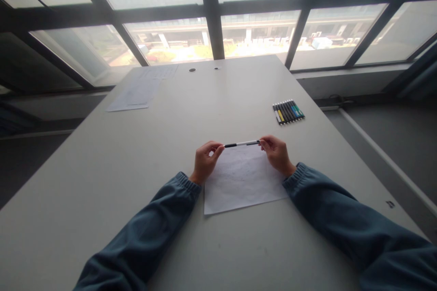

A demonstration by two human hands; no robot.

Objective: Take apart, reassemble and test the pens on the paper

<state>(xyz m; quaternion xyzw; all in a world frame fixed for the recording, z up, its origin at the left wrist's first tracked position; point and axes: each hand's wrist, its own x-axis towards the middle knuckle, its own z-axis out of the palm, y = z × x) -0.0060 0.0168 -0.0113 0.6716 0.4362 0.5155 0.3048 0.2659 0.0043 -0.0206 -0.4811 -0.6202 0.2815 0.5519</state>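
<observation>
A black and white pen (243,143) is held level between my two hands, above the far edge of a sheet of white paper (239,186). My left hand (206,160) pinches its left tip between thumb and fingers. At the opposite end, my right hand (276,153) grips the pen with thumb and forefinger. Faint marks show on the paper, too dim to read. Beyond my right hand, a row of several pens (288,112) lies side by side, mostly black with white, yellow, blue and green ones among them.
Several sheets of paper (136,91) lie at the far left of the white table (102,182). Two small round fittings (192,70) sit near its far edge. A small dark mark (389,204) is by the right edge. Framed windows (259,32) rise behind the table.
</observation>
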